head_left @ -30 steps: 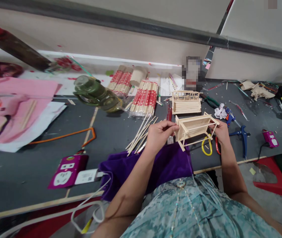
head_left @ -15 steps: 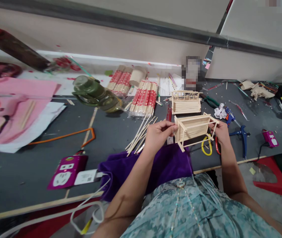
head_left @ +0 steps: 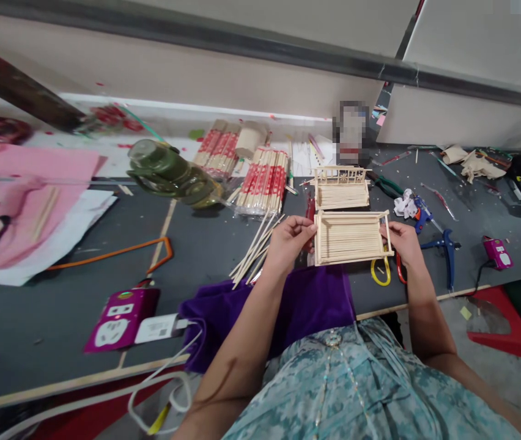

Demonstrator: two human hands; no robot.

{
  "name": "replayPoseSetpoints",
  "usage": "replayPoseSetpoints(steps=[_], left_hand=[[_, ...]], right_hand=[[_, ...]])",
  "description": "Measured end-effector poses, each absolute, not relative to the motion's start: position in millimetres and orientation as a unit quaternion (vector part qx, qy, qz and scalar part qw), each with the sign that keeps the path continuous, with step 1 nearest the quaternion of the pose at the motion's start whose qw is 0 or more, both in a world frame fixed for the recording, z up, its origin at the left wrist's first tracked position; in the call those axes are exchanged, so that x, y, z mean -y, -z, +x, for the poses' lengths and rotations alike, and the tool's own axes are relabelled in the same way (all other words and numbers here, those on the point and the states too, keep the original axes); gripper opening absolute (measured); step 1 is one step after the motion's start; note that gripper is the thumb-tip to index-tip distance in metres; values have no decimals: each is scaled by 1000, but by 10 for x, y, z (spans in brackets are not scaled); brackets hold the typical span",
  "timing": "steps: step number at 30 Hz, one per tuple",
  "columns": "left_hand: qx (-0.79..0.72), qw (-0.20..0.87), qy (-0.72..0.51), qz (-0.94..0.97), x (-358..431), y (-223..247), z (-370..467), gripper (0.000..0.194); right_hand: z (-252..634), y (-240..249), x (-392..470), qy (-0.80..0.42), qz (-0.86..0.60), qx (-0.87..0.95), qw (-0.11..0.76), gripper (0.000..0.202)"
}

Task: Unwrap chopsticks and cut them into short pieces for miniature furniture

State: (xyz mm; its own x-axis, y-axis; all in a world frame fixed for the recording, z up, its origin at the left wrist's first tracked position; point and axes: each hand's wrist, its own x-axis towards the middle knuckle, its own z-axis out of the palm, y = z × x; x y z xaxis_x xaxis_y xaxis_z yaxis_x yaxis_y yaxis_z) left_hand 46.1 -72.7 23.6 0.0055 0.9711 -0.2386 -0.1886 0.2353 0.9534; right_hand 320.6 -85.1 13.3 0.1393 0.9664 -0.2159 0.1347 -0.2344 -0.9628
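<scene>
Between my hands is a small rectangular frame (head_left: 351,237) built of thin wooden sticks, with a slatted bottom and raised rails. My left hand (head_left: 291,239) pinches its left end, and my right hand (head_left: 400,242) grips its right end. The frame is held above the table, its slatted inside facing me. Just behind it stands a second stick model (head_left: 342,188) with a railing along its back. Loose wooden sticks (head_left: 254,253) lie beside my left hand. Beneath the frame, yellow-handled scissors (head_left: 380,272) are partly covered.
Red-wrapped chopstick packs (head_left: 263,182) and a green bottle (head_left: 169,174) stand behind on the left. A purple cloth (head_left: 306,299) lies at the front edge, near a purple power socket (head_left: 123,321). Right of my hands are a blue glue gun (head_left: 421,214) and a blue cutter (head_left: 448,256).
The frame has turned in my hands from a slanted, tilted pose to a level one, with its slatted inside now facing me more directly. Both hands still hold it.
</scene>
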Motion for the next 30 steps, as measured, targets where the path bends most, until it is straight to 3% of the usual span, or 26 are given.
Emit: replayPoseSetpoints(steps=[11, 30], left_hand=[[-502, 617, -490, 357, 726, -187, 478, 40], [-466, 638, -491, 368, 783, -535, 552, 38]], right_hand=[[3208, -83, 854, -519, -619, 417, 417, 40], [3227, 121, 855, -563, -604, 404, 393, 42]])
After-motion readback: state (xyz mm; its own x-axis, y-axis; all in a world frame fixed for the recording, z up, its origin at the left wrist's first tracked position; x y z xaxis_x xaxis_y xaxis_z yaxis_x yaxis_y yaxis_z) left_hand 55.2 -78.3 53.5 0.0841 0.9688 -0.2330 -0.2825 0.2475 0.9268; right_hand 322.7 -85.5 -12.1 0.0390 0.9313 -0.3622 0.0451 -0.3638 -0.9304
